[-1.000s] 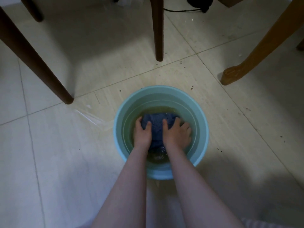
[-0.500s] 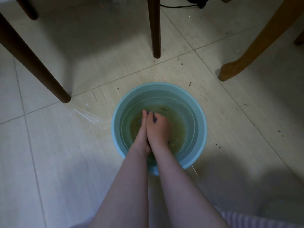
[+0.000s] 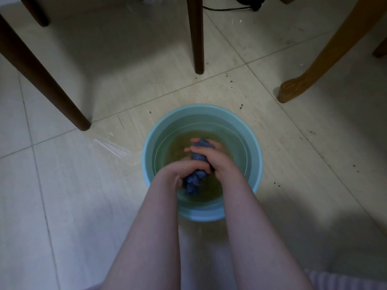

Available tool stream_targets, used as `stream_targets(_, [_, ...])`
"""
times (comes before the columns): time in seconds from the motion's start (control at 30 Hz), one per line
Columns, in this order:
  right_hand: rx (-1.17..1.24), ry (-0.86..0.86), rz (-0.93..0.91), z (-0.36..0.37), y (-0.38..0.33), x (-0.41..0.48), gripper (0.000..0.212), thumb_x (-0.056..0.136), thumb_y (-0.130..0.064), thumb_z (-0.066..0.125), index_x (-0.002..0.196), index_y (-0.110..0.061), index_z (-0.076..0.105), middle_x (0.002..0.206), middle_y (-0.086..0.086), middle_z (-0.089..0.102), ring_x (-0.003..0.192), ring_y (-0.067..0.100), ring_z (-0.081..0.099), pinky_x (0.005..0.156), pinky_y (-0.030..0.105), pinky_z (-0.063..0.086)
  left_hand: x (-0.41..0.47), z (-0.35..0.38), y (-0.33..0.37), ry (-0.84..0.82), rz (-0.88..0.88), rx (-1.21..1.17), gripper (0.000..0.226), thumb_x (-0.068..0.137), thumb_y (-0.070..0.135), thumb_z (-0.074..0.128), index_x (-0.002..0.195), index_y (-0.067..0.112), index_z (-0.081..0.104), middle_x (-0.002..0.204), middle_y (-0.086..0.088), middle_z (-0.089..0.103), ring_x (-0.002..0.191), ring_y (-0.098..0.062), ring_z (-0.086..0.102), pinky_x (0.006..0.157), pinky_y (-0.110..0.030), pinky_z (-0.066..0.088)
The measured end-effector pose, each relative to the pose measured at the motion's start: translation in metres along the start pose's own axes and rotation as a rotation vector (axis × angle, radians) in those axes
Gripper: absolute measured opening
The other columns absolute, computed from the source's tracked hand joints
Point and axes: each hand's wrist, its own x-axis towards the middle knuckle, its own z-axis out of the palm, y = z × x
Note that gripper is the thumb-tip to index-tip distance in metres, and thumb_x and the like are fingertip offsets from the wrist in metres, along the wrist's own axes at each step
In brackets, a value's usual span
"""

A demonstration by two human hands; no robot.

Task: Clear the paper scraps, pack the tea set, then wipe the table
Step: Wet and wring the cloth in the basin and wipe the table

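A light blue bucket [image 3: 159, 147] stands on the tiled floor, holding yellowish murky water. Both my hands are inside it, wrapped round a wet blue cloth [image 3: 198, 160] bunched into a roll. My left hand [image 3: 182, 171] grips the near end of the roll, where a loose tail of cloth hangs down. My right hand [image 3: 215, 158] grips the far part, with a bit of cloth showing beyond its fingers. The cloth is held above the water surface.
Dark wooden furniture legs stand at the left [image 3: 52, 88] and top centre [image 3: 198, 38]. A lighter curved wooden leg [image 3: 310, 65] rises at the right. Dark specks dot the tiles [image 3: 240, 106] around the bucket, and a wet streak [image 3: 113, 147] lies to its left.
My hands pressed the spread cloth down in the water, then came together, and now they grip it bunched into a roll lifted above the surface.
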Motion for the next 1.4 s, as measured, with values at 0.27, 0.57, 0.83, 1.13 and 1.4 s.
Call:
stream_targets(0.27, [0.095, 0.217, -0.014, 0.011, -0.008, -0.008, 0.026, 0.079, -0.028, 0.08, 0.075, -0.01, 0.062, 0.064, 0.006, 0.063, 0.066, 0.019, 0.064, 0.066, 0.031, 0.056, 0.001, 0.003, 0.026, 0.117, 0.026, 0.444, 0.028, 0.084, -0.001, 0.055, 0.11, -0.008, 0.049, 0.068, -0.021, 0.063, 0.038, -0.019, 0.051, 0.039, -0.023, 0.041])
stream_targets(0.57, [0.27, 0.425, -0.003, 0.019, 0.001, -0.001, 0.033, 0.095, -0.017, 0.058, 0.063, -0.013, 0.05, 0.047, 0.0, 0.041, 0.046, 0.015, 0.046, 0.053, 0.029, 0.044, 0.015, 0.013, -0.001, 0.342, 0.2, 0.525, 0.021, 0.093, 0.017, 0.049, 0.073, 0.018, 0.054, 0.091, -0.018, 0.066, 0.077, -0.03, 0.062, 0.069, -0.033, 0.048])
stream_targets(0.83, [0.485, 0.463, 0.037, 0.02, -0.015, 0.005, 0.037, 0.089, -0.009, 0.059, 0.058, -0.016, 0.043, 0.048, 0.0, 0.035, 0.041, 0.013, 0.036, 0.046, 0.025, 0.04, 0.009, 0.013, 0.01, 0.493, 0.282, 0.604, 0.029, 0.089, 0.025, 0.052, 0.06, 0.022, 0.051, 0.082, -0.012, 0.067, 0.08, -0.029, 0.065, 0.073, -0.034, 0.051])
stream_targets(1.13, [0.686, 0.271, 0.235, 0.002, -0.009, 0.005, 0.038, 0.099, -0.038, 0.052, 0.124, -0.011, 0.054, 0.119, 0.012, 0.056, 0.117, 0.029, 0.055, 0.103, 0.045, 0.042, 0.0, -0.026, 0.011, 0.11, 0.054, 0.446, 0.05, 0.075, 0.019, 0.082, 0.115, 0.014, 0.052, 0.097, -0.002, 0.065, 0.072, -0.013, 0.063, 0.061, -0.023, 0.055])
stream_targets(1.4, [-0.899, 0.716, 0.011, -0.011, 0.03, 0.002, 0.043, 0.094, -0.024, 0.055, 0.137, -0.021, 0.048, 0.138, 0.008, 0.043, 0.125, 0.027, 0.043, 0.093, 0.04, 0.044, 0.027, -0.024, -0.018, 0.663, 0.219, 0.607, 0.045, 0.076, 0.007, 0.056, 0.119, 0.023, 0.059, 0.122, -0.01, 0.059, 0.108, -0.03, 0.058, 0.088, -0.035, 0.05])
